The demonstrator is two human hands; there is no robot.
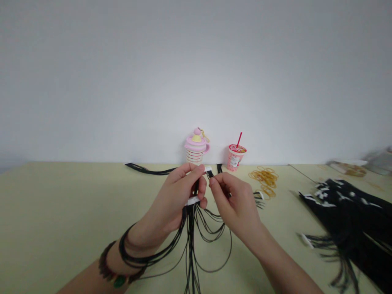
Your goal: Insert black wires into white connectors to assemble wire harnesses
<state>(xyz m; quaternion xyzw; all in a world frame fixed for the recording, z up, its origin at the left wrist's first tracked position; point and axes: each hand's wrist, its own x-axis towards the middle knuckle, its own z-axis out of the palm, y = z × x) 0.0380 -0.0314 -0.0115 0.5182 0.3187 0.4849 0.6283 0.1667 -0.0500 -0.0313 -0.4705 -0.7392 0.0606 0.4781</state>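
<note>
My left hand is closed around a bundle of thin black wires, part of which loops over the wrist. A white connector shows at the lower edge of that hand, and the black wires fan out and hang below it. Between both hands, a small white connector sits at the left fingertips, with short black leads running from it. My right hand pinches those leads between thumb and forefinger. Exactly where the wires pass inside the left palm is hidden.
At the wall stand a pink-lidded mug and a pink cup with a straw. Yellow rubber bands lie to the right. Black wire bundles with white connectors cover the right side. Another black wire bundle lies at the back.
</note>
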